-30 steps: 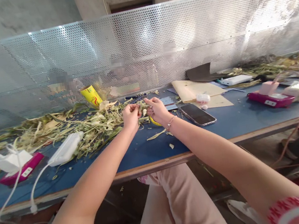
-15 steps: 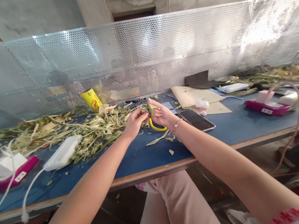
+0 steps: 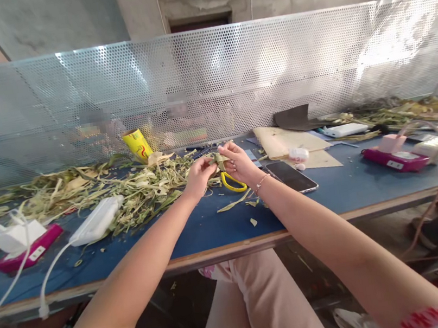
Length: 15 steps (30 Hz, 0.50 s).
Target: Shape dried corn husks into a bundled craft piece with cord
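Note:
My left hand (image 3: pixel 199 176) and my right hand (image 3: pixel 237 162) meet above the blue table (image 3: pixel 212 230), both pinched on a small folded green leaf piece (image 3: pixel 215 159) held between them. A heap of pale green leaf strips (image 3: pixel 123 186) lies just left of my left hand. Yellow-handled scissors (image 3: pixel 233 183) rest on the table right under my right hand. A bracelet sits on my right wrist.
A black phone (image 3: pixel 290 176) lies right of my hands, with brown paper (image 3: pixel 294 144) behind it. A white power bank (image 3: pixel 96 220) with cable and a pink device (image 3: pixel 30 250) sit at left, another pink device (image 3: pixel 393 159) at right. A perforated metal screen (image 3: pixel 206 78) closes the table's far side.
My hands came together on the leaf piece and now hold it slightly lower and closer to the heap. The scissors' yellow handle shows more clearly beneath my right hand.

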Each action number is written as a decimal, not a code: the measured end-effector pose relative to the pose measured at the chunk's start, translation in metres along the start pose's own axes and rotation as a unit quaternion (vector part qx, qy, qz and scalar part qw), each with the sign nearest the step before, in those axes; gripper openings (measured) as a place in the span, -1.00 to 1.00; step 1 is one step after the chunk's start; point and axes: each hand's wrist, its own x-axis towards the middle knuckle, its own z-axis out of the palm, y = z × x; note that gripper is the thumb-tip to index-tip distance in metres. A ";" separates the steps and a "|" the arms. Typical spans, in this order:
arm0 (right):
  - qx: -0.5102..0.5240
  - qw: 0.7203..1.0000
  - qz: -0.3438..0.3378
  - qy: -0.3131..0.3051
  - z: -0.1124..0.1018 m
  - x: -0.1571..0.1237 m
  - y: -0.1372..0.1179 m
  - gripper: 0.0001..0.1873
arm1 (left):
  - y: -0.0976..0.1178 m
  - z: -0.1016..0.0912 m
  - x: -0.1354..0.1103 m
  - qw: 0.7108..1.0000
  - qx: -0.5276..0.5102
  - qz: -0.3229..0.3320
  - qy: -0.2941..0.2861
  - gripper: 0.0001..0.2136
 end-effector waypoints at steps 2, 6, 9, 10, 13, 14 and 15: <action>-0.046 0.998 -0.036 0.009 0.001 0.002 0.005 -0.62 | 0.001 -0.002 0.001 0.999 0.042 0.008 0.026 -0.88; -0.123 0.990 -0.065 0.008 0.001 0.005 0.012 -0.60 | -0.001 -0.004 0.003 0.994 0.104 0.000 0.042 -0.75; -0.187 0.978 -0.085 0.017 0.000 0.006 0.015 -0.60 | -0.006 -0.004 0.004 0.989 0.137 -0.014 0.059 -0.75; -0.212 0.973 -0.092 0.021 -0.001 0.005 0.015 -0.61 | -0.007 -0.004 0.005 0.987 0.147 -0.015 0.065 -0.76; -0.283 0.952 -0.112 0.037 -0.001 0.003 0.016 -0.66 | -0.007 -0.005 0.005 0.980 0.186 -0.007 0.076 -0.79; -0.309 0.942 -0.120 0.047 0.000 0.002 0.016 -0.69 | -0.007 -0.005 0.004 0.976 0.200 -0.001 0.081 -0.81; -0.337 0.931 -0.128 0.060 0.000 0.002 0.017 -0.70 | -0.006 -0.005 0.004 0.973 0.214 0.007 0.087 -0.81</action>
